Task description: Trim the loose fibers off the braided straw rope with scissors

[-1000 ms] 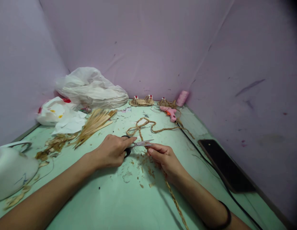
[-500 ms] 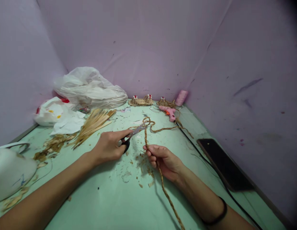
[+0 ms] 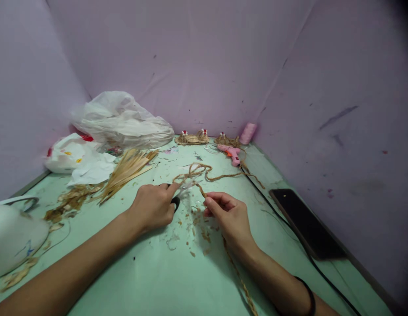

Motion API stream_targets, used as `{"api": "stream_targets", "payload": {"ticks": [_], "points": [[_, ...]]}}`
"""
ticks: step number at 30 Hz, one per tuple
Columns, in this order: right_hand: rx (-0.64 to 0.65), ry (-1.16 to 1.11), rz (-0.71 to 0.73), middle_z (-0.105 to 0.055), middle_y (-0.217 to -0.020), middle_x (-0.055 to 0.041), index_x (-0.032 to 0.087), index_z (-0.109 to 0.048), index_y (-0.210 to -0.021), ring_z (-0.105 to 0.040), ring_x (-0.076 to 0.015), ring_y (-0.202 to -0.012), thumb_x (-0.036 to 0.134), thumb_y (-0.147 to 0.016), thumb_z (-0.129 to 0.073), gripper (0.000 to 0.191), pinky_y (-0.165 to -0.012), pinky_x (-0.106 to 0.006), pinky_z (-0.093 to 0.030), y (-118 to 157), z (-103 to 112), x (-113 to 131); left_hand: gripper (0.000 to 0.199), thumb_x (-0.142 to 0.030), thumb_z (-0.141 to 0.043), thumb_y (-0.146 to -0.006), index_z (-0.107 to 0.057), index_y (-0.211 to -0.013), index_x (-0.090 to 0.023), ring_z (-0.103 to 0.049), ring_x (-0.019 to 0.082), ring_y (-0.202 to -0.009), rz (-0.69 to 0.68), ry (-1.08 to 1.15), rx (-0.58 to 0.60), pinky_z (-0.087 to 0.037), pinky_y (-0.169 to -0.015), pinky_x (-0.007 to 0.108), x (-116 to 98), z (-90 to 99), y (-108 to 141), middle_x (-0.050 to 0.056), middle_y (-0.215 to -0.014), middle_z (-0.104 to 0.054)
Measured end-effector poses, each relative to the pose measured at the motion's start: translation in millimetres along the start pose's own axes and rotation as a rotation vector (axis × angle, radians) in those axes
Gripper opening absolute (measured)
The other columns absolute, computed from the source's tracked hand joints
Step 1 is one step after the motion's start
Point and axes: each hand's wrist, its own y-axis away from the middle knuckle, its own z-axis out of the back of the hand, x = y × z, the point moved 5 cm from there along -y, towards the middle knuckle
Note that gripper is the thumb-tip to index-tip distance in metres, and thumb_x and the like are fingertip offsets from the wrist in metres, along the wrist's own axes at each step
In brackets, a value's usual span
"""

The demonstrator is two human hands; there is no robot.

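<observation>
Head view: the left hand (image 3: 154, 207) is curled around the black handles of the scissors (image 3: 183, 189), with the blades directed toward the far edge of the surface (image 3: 125, 285). The right hand (image 3: 230, 219) pinches the braided cord (image 3: 200, 190) between thumb and forefinger, just beside the blades, near the middle of the surface. This grip presumably steadies a short section of cord within reach of the scissors. The cord's far portion lies in loose loops beyond both hands, probably to leave slack. The glue gun (image 3: 233, 153) and the thread spool (image 3: 248, 133) are set toward the far right corner, and the plant strips (image 3: 127, 175) toward the left edge, likely to keep the working area accessible. The blades are blurred; whether the cord passes between them cannot be determined. The right palm conceals part of the cord, so its continuity with the length emerging below the wrist cannot be confirmed; that length is cut off by the lower frame limit. The white object (image 3: 16, 239) at the left edge is also cropped.
</observation>
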Motion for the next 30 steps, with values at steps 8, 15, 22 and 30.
{"api": "stream_targets", "payload": {"ticks": [8,15,22,30], "points": [[0.111,-0.384,-0.350,-0.063,-0.060,-0.0002,0.013,-0.065,-0.072,-0.059,-0.0103,-0.050,0.011,-0.048,-0.073,0.025,-0.059,-0.025,-0.052,-4.3,-5.8,-13.9,0.021,-0.026,-0.044,-0.069,-0.059,-0.083,-0.024,-0.059,0.021,-0.059,0.179,0.049,0.088,-0.020,-0.042,0.023,22.2,-0.4,-2.1,0.003,-0.065,-0.064],[0.016,-0.444,-0.321,-0.063,-0.055,-0.0003,0.012,-0.063,-0.070,-0.058,-0.0099,-0.048,0.006,-0.049,-0.073,0.023,-0.059,-0.025,-0.053,-10.0,0.6,-16.6,0.037,-0.023,-0.047,-0.069,-0.055,-0.105,-0.026,-0.059,0.017,-0.064,0.026,0.278,-0.116,-0.037,-0.054,0.026,13.8,5.4,3.5,-0.001,-0.073,-0.065],[-0.054,-0.385,-0.228,-0.064,-0.055,0.0008,0.013,-0.063,-0.071,-0.059,-0.0110,-0.048,0.013,-0.047,-0.075,0.027,-0.059,-0.026,-0.052,-9.3,3.0,-15.0,0.049,-0.025,-0.044,-0.069,-0.048,-0.118,-0.021,-0.059,0.022,-0.067,-0.137,0.084,-0.060,-0.039,-0.055,0.030,-3.2,-5.5,7.2,0.004,-0.079,-0.065],[-0.069,-0.279,-0.138,-0.063,-0.053,0.0021,0.013,-0.064,-0.070,-0.060,-0.0115,-0.047,0.017,-0.048,-0.074,0.025,-0.053,-0.024,-0.048,-7.9,3.4,-11.3,0.051,-0.021,-0.042,-0.071,-0.046,-0.122,-0.020,-0.061,0.021,-0.067,-0.133,0.101,-0.017,-0.040,-0.054,0.030,-1.7,-8.7,7.3,0.004,-0.083,-0.066]]}}
